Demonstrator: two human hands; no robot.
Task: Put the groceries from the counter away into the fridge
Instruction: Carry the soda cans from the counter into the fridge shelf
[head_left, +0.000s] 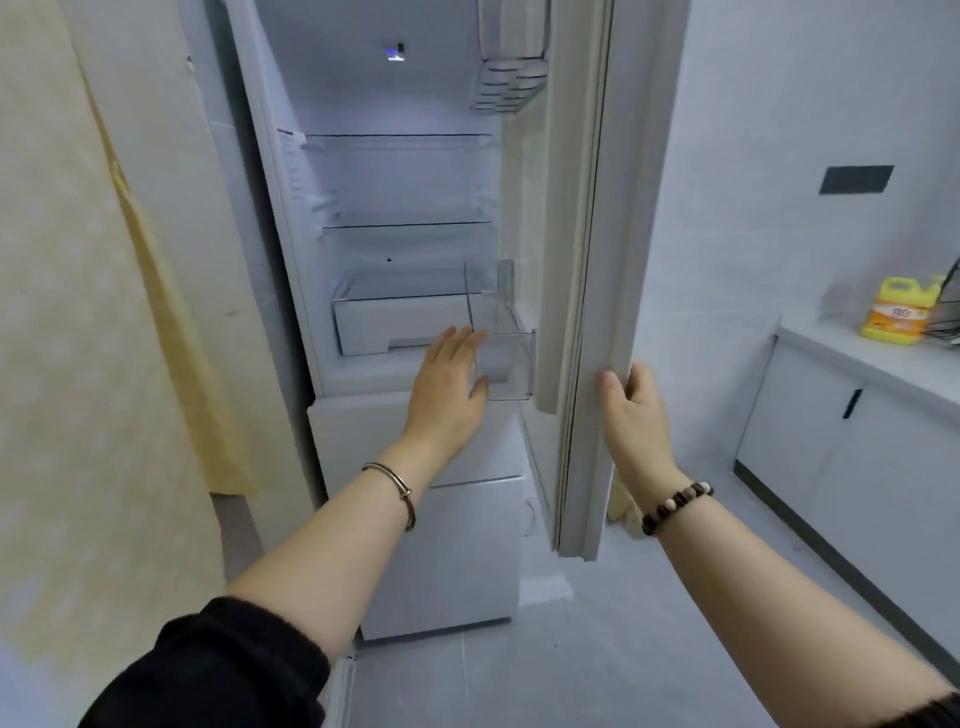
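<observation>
Counter (883, 358) cropped; right hand (631, 410) fingers behind door (582, 260).

Yellow detergent bottle (894, 318), cream curtain (78, 312)

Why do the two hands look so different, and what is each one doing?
The right hand grips the edge of the fridge door; the left hand is flat and open, holding nothing. The right wrist wears dark beads, the left a thin metal bangle. Both reach toward the fridge.
</observation>
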